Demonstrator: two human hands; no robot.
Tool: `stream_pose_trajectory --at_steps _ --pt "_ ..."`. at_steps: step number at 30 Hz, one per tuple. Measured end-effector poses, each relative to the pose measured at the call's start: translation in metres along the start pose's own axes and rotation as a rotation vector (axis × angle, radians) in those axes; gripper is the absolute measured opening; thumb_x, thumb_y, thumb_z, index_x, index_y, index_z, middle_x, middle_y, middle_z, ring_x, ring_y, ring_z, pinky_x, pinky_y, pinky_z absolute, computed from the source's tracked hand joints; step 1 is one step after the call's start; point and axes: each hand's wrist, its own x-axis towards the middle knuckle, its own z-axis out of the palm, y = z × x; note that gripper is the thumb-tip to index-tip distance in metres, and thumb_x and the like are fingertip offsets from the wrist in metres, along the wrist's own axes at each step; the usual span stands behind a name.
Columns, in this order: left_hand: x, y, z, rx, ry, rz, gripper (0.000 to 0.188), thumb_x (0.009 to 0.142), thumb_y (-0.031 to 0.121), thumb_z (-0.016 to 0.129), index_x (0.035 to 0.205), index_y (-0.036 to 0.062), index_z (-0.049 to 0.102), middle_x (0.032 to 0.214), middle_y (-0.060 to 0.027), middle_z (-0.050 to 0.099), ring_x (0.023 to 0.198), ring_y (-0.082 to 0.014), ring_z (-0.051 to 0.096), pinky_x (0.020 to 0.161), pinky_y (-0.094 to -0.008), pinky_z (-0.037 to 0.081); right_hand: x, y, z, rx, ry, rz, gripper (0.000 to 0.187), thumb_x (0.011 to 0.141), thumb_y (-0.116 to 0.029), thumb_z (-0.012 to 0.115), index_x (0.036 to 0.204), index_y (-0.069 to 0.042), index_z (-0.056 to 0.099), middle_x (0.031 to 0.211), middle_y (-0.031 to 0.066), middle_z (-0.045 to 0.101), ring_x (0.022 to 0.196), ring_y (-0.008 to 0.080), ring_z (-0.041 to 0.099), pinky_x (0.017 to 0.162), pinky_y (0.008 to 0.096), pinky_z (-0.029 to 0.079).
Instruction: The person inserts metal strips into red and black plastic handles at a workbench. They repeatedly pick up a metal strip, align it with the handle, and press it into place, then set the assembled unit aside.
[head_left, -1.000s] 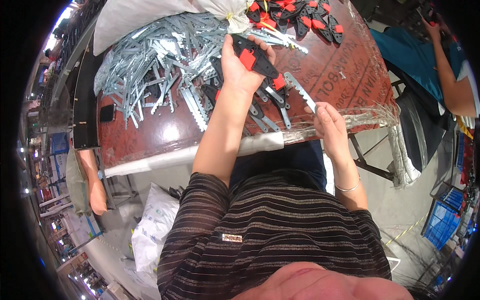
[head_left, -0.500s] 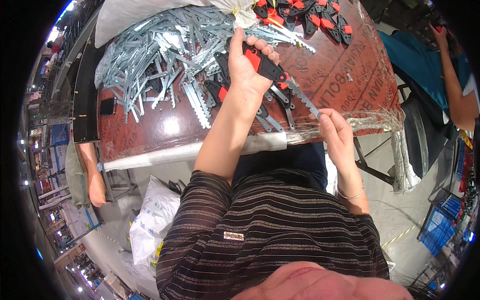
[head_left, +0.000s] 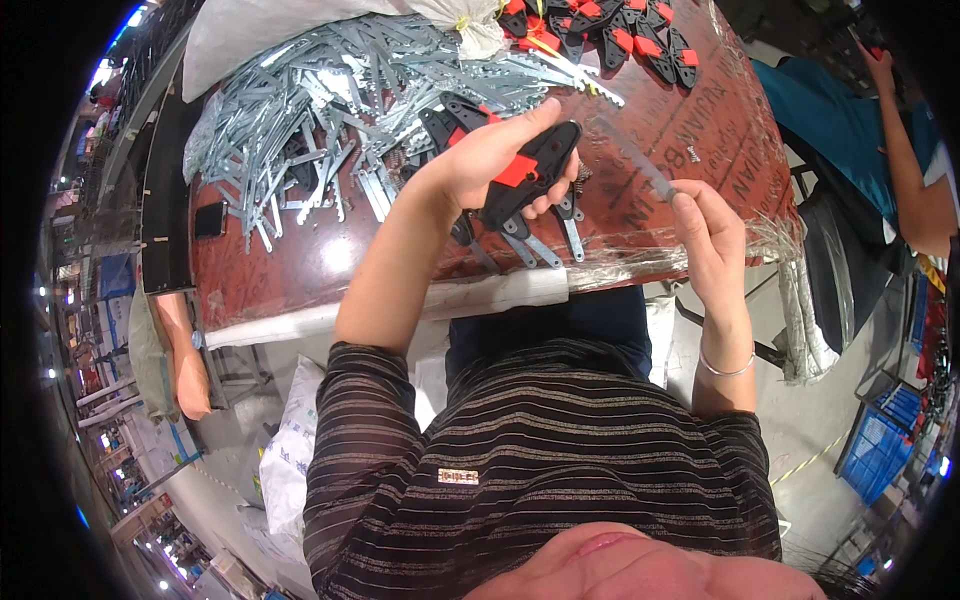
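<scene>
My left hand (head_left: 480,165) is closed around a black plastic clamp-like piece (head_left: 545,165) with a red insert, above the middle of the table. In my right hand (head_left: 712,240), thumb and fingers pinch the near end of a flat metal strip (head_left: 640,158), which points away to the upper left. The strip is apart from the black piece; motion smears its edge. Under my left hand lie more black-and-red pieces (head_left: 455,112) and a few metal arms (head_left: 542,250), partly hidden by the hand.
A large heap of notched metal strips (head_left: 290,120) covers the table's left and back. Several black-and-red pieces (head_left: 640,40) lie at the back right. A white sack (head_left: 260,40) stands behind the heap, and a phone (head_left: 210,220) rests at the left edge. Another person's arm (head_left: 905,180) is at far right.
The strip has come away from the black piece and moved right with my right hand. My left hand has turned over and lowered, so the piece now tilts the other way.
</scene>
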Motion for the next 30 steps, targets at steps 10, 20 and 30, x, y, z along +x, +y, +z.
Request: stream_pose_trajectory --at_steps 10,20,30 --pt "-0.015 0.014 0.008 0.259 0.136 -0.172 0.058 0.091 0.055 0.040 0.080 0.0010 0.059 0.063 -0.0067 0.057 0.047 -0.0130 0.053 0.043 -0.0239 0.044 0.000 -0.011 -0.004 -0.191 -0.132 0.001 0.016 0.091 -0.012 0.050 0.093 0.001 0.060 0.066 0.0002 0.047 0.061 0.0063 0.040 0.055 0.0212 0.034" --pt "-0.004 0.031 0.025 0.749 -0.213 -0.526 0.055 0.091 0.052 0.040 0.087 0.0020 0.062 0.069 -0.0064 0.060 0.053 -0.0131 0.058 0.046 -0.0240 0.046 0.023 -0.014 -0.009 -0.239 -0.560 -0.013 0.016 0.089 -0.010 0.052 0.093 0.003 0.059 0.068 0.0063 0.054 0.060 0.0121 0.047 0.057 0.0266 0.041" --pt "-0.009 0.012 -0.034 -0.045 -0.162 0.368 0.093 0.081 0.070 0.039 0.135 -0.0056 0.030 0.128 -0.0205 0.048 0.113 -0.0269 0.053 0.086 -0.0389 0.050 -0.016 0.027 0.017 0.463 -0.133 0.217 0.023 0.095 -0.020 0.048 0.104 -0.001 0.055 0.058 -0.0086 0.037 0.046 0.0008 0.025 0.042 0.0183 0.018"
